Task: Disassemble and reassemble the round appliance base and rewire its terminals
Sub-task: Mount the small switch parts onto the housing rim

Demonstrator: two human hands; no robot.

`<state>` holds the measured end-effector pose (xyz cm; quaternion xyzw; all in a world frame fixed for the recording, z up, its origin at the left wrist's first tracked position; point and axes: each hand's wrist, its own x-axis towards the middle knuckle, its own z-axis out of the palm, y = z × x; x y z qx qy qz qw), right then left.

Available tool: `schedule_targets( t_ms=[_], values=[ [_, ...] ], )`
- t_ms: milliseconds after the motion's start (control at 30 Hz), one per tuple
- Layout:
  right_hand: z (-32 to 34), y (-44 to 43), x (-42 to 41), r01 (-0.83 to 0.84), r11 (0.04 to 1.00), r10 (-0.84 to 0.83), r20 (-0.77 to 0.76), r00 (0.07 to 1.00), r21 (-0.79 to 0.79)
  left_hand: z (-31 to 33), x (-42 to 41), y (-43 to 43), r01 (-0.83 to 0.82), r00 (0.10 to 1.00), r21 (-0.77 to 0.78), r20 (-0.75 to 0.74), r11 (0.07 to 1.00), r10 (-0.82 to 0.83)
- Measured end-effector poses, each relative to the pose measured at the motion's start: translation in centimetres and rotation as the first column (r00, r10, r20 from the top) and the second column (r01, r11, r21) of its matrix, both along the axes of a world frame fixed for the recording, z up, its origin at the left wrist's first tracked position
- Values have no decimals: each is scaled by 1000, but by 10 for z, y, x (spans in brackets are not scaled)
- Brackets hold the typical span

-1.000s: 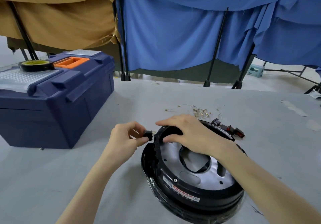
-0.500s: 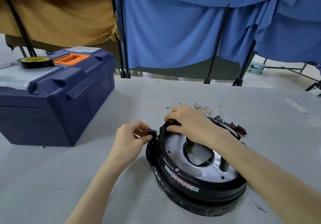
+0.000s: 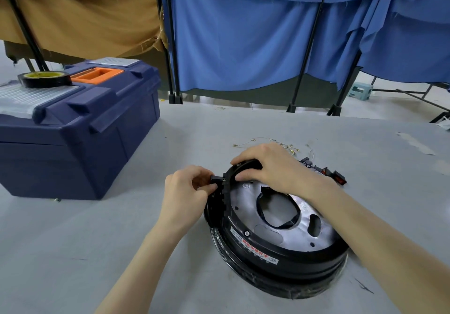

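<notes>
Base (image 3: 287, 262) sits on table (image 3: 97, 240), right of blue toolbox (image 3: 73, 148). Left hand (image 3: 185, 192) pinches small black connector (image 3: 215, 179) against base's far-left rim; right hand (image 3: 270, 165) grips rim's far edge, fingers curled over it

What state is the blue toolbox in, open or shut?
Shut: the lid lies flat on the toolbox, and a tape roll rests on top.

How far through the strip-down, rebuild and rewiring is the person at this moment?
Looks done: wires and switch parts lie loose on the table behind the round base, so stripping seems done. In hand: the left hand pinches a small black part at the base's rim while the right hand grips the far rim. Left: the wires and switch parts are not yet refitted.
</notes>
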<state>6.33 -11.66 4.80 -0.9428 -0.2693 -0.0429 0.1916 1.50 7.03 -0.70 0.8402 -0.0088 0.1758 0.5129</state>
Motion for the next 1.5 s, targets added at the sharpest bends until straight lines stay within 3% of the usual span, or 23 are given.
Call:
schedule_targets(
  t_ms=[567,900,1033,1300,1500],
  values=[
    [-8,-4,-11,42,995,-37,-54,998,87,-5,-2,-6,-31,999,44,29,999,30],
    [-6,0,-19,48,996,-43,-69,997,70,-3,-6,-6,-28,999,-53,17,998,29],
    [-5,3,-21,53,996,-49,-70,996,66,-2,-6,-2,41,999,40,27,998,-42],
    [-10,6,-21,55,998,-56,-69,996,-22,-5,-7,-14,-116,990,21,89,993,113],
    [-12,6,-20,40,997,-43,-35,998,-71,-4,-12,-10,-24,996,154,94,988,9]
  ],
)
